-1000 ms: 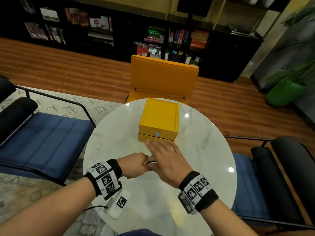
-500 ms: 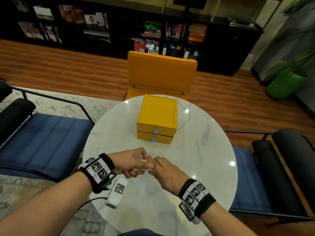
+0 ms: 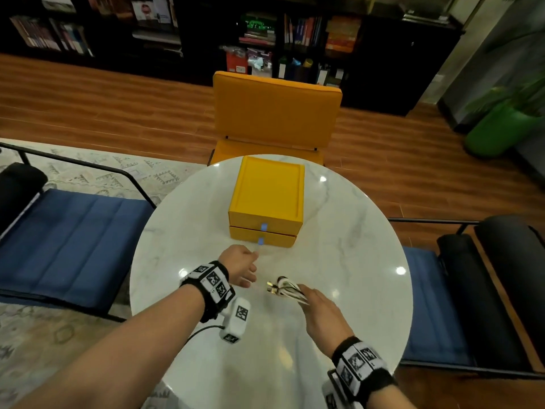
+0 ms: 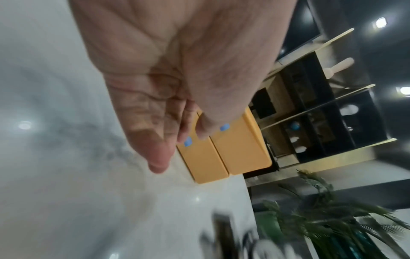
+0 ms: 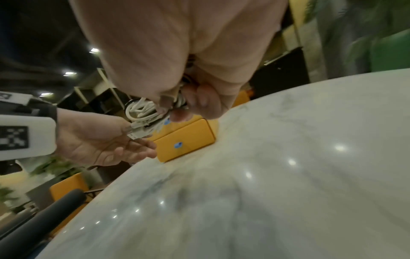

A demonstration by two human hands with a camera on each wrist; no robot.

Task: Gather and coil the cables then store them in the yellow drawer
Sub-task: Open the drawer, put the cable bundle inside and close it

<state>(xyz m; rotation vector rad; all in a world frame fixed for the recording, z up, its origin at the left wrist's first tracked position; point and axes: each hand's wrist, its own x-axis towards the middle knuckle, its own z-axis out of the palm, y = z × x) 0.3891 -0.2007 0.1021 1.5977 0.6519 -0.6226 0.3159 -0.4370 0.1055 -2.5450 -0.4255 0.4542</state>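
Once joined, left hand (image 3: 239, 265) off cables (image 3: 283, 287).

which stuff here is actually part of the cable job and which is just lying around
Part of the job:
coiled cables, gripped in the right hand
yellow drawer unit, both drawers closed
left hand, open, reaching toward the lower drawer

Just there:
marble table
yellow chair
blue chairs
bookshelf
green planter
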